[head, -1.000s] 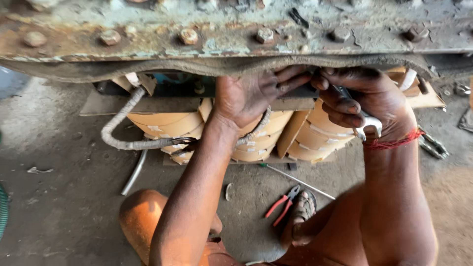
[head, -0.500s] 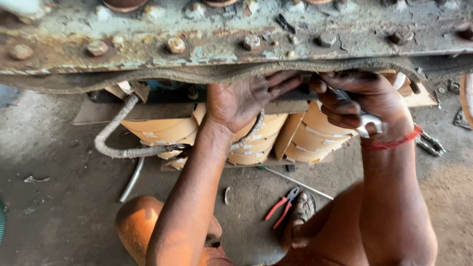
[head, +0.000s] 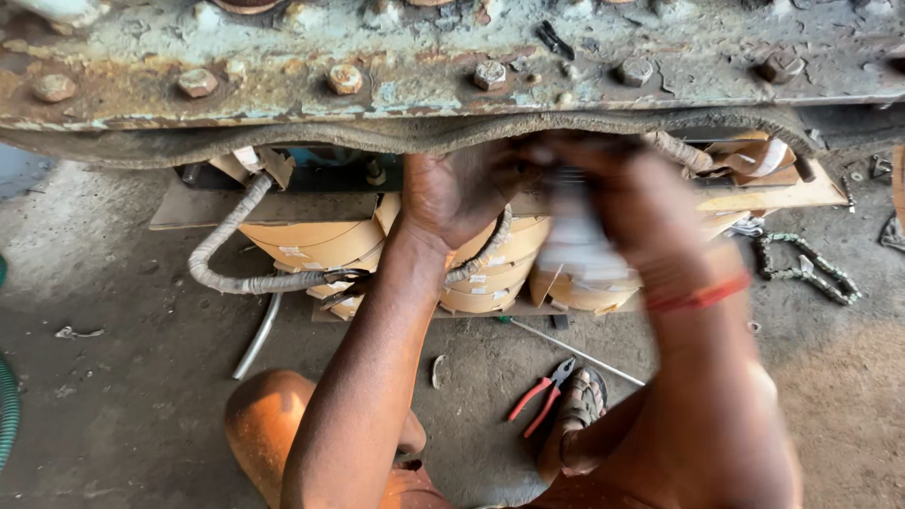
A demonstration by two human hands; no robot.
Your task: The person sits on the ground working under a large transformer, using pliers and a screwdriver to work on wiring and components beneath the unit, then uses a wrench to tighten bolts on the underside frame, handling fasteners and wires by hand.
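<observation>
Biggest worry we see: the right hand [head: 650,221] is a blur with a pale tool [head: 575,240] in its fingers, so a slip off whatever it's working under that rusty plate [head: 452,85] could skin knuckles on the edge. The left hand [head: 462,193] is tucked up just left of it, fingers curled, and we can't tell on what. Below sit tan paper-wrapped coils [head: 311,240], dusty and banded. Red pliers [head: 537,396] lie on the floor near a sandal [head: 583,401].
</observation>
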